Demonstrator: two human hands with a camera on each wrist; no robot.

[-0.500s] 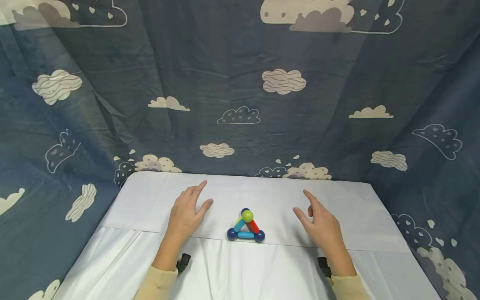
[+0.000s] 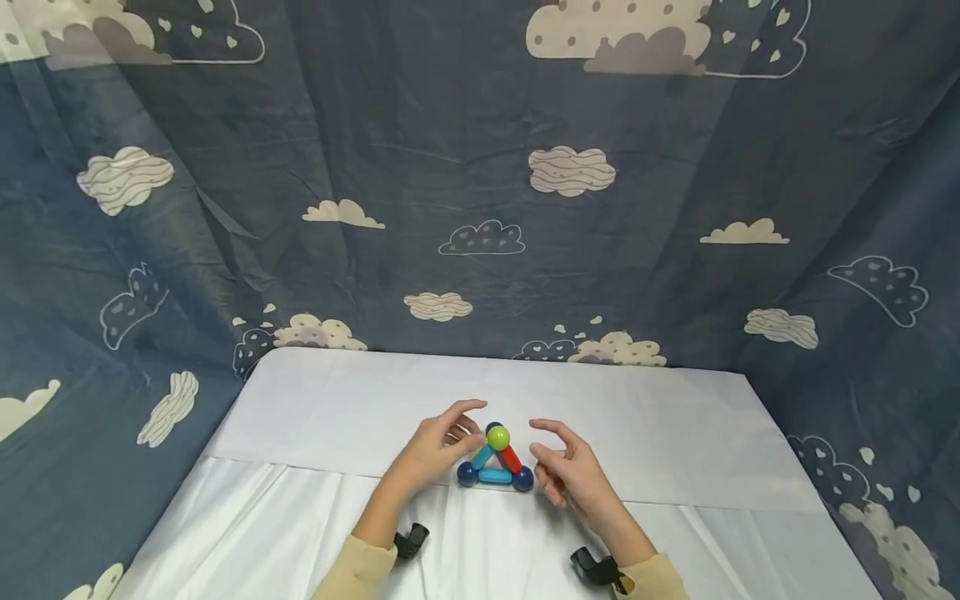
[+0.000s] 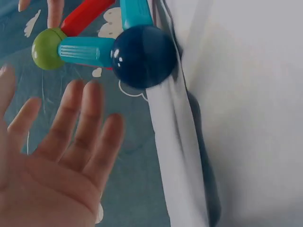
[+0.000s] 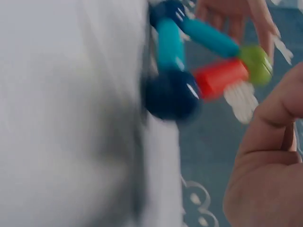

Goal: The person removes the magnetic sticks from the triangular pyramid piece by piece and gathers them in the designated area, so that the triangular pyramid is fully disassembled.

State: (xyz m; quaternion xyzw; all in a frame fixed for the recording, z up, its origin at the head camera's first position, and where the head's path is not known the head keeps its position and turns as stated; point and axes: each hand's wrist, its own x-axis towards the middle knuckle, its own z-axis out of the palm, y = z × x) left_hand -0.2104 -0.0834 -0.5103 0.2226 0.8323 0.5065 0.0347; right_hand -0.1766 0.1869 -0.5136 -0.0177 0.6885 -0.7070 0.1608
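Note:
A small pyramid of balls and rods stands on the white-covered table. Its top is a green ball (image 2: 498,438); dark blue balls (image 2: 522,478) sit at the base corners. Light blue rods (image 2: 495,476) and a red rod (image 2: 510,459) join them. My left hand (image 2: 441,443) is just left of the pyramid, fingers spread and relaxed, palm toward it in the left wrist view. On the other side, my right hand (image 2: 576,473) is near the red rod, its fingers loosely bent and holding nothing. Both hands appear beside the pyramid in the wrist views.
White cloth (image 2: 315,517) covers the table, with a fold line across it and creases toward the front. A dark blue curtain (image 2: 480,167) with cloud prints hangs behind and at both sides. A black strap-on camera mount (image 2: 596,569) sits at the right wrist.
Both hands have come inward from either side, now close around the pyramid. The pyramid stays in its place; the head view has shifted slightly.

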